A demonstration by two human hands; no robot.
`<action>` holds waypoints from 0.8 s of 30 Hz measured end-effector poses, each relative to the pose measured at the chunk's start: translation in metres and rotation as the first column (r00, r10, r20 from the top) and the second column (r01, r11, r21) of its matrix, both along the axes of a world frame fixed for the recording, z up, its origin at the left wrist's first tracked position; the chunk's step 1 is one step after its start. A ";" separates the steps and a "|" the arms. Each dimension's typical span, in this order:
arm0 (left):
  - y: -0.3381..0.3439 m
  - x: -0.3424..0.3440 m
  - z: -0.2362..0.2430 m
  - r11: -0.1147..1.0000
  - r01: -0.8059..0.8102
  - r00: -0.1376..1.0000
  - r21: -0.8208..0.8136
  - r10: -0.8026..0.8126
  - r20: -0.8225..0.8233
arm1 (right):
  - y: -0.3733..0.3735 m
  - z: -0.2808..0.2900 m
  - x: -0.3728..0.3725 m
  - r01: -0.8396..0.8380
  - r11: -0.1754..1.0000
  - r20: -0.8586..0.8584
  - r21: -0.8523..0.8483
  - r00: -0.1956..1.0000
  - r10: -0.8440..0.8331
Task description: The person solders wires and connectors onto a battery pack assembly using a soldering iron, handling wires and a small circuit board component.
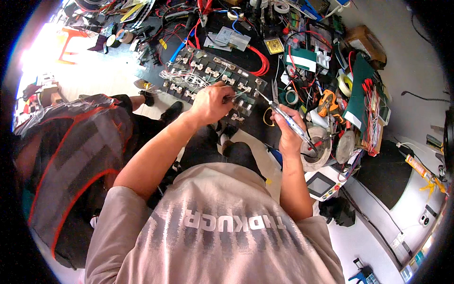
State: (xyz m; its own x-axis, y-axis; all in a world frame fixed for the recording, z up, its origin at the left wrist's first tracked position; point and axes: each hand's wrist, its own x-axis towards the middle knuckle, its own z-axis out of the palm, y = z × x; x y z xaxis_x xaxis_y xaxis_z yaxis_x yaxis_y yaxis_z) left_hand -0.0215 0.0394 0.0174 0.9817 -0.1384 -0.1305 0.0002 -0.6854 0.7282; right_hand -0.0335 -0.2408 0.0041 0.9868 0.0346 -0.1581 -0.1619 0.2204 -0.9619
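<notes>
Left hand (213, 103): fingers bunched over the connector board (222, 72) right under it, can't tell if gripping | right hand (287, 127): grasping pen-shaped tool (289, 119), tip boardward, probably for fine aim | white wires (182, 77): kinda loose, just ahead-left of left hand

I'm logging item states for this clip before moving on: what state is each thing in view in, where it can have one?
Left hand: fingers curled over the board; grip unclear
Right hand: closed around the pen-shaped tool
Pen-shaped tool: held slanted, tip toward the board
Board: lying face up, metal fittings exposed
White wires: loosely bunched on the board
Red wire: looped
</notes>
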 end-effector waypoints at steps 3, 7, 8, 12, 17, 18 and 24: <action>0.008 0.004 -0.007 0.998 0.059 0.998 -0.012 -0.058 0.027 | -0.012 -0.001 -0.008 0.016 0.998 0.041 -0.061 0.999 -0.013; 0.014 0.019 0.005 0.998 0.042 0.997 -0.035 -0.044 -0.057 | -0.017 0.001 -0.018 0.059 0.997 0.007 -0.056 0.998 -0.059; 0.016 0.023 0.003 0.998 0.016 0.995 -0.063 -0.021 -0.093 | -0.016 0.002 -0.020 0.073 0.996 0.008 -0.059 0.997 -0.073; 0.036 0.046 -0.011 0.936 -0.127 0.990 -0.329 0.096 -0.108 | -0.012 0.011 -0.025 0.094 0.994 0.008 -0.048 0.996 -0.094; 0.040 0.081 0.052 0.948 -0.173 0.981 -0.268 0.143 -0.128 | -0.017 0.011 -0.034 0.133 0.986 0.029 -0.096 0.991 -0.131; 0.042 0.081 0.055 0.981 -0.111 0.993 -0.159 0.105 -0.048 | -0.018 0.011 -0.035 0.139 0.987 0.036 -0.084 0.990 -0.137; 0.039 0.058 0.042 0.938 0.276 0.958 0.210 -0.287 0.025 | -0.022 0.025 -0.043 0.250 0.963 0.050 -0.100 0.968 -0.246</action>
State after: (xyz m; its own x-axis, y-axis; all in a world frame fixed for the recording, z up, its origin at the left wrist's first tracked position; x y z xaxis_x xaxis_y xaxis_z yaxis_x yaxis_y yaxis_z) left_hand 0.0363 0.0784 0.0597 0.9130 -0.3861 -0.1321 -0.2496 -0.7844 0.5678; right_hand -0.0761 -0.2625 0.0291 0.9676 -0.2267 -0.1114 -0.0790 0.1475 -0.9859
